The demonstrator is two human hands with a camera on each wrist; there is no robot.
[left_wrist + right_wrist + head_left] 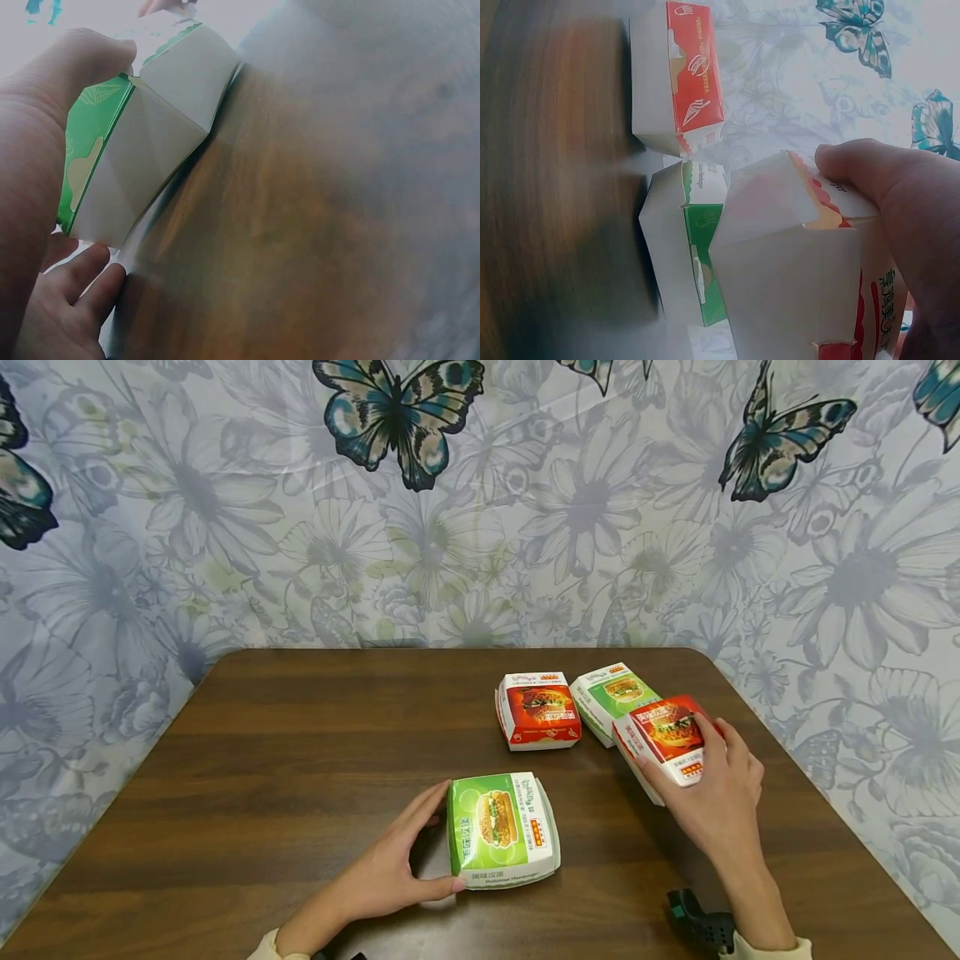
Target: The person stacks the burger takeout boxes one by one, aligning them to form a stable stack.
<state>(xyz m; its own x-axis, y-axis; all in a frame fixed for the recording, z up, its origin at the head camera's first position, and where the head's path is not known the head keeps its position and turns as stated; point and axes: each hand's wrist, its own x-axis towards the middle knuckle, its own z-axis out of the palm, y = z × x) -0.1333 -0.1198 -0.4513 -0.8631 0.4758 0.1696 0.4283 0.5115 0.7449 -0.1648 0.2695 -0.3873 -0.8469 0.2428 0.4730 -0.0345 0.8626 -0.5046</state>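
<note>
Two hands busy, four burger boxes in all. Left hand (pixel 386 868) grips the nearer green burger box (pixel 491 822) at its left end, thumb at the near corner, fingers along the far side; box sits at front centre of the brown table (pixel 300 718). Right hand (pixel 720 793) grasps the right-hand red burger box (pixel 667 735) across its width, thumb on the left; cannot tell whether its base clears the wood. That box overlaps, in the head view, the farther green burger box (pixel 618 693) behind it; left of that, just beside, the other red burger box (pixel 540 706); contact at their corners unclear. Widest open room: bare wood from the rear red box out to the slanting left edge. Bare gap also between the two held boxes. Narrower strip toward the right edge. Rear edge rounded at both corners, butterfly-print backdrop (pixel 480 568) beyond
</note>
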